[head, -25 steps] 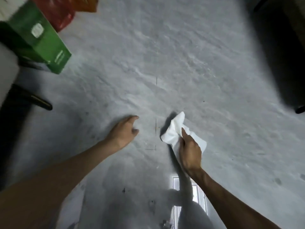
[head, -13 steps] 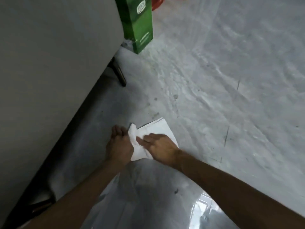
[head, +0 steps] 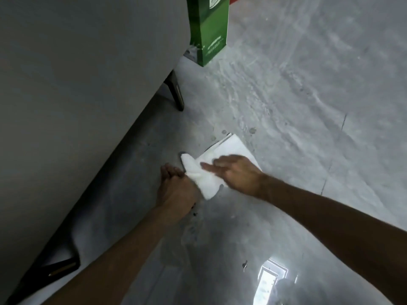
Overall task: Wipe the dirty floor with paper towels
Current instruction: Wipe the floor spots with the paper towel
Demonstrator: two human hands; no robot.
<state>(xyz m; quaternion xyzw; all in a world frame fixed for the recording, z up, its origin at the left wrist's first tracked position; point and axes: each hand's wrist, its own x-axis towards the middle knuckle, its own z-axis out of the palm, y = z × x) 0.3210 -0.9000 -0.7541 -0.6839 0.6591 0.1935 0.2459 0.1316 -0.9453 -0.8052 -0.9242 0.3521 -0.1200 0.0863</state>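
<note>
Right hand (head: 235,172) flat on paper towel (head: 229,147), grip spread; left hand (head: 176,188) at its eight o'clock, grip hidden, impossible to tell.

The right hand (head: 235,172) (blurred) covers part of the paper towel (head: 229,146).

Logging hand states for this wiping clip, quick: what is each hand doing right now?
Left hand: closed, gripping the bunched end of the paper towel.
Right hand: open, fingers straight, pressing flat on the paper towel.

Head view, steeply down onto floor (head: 297,89)
</note>
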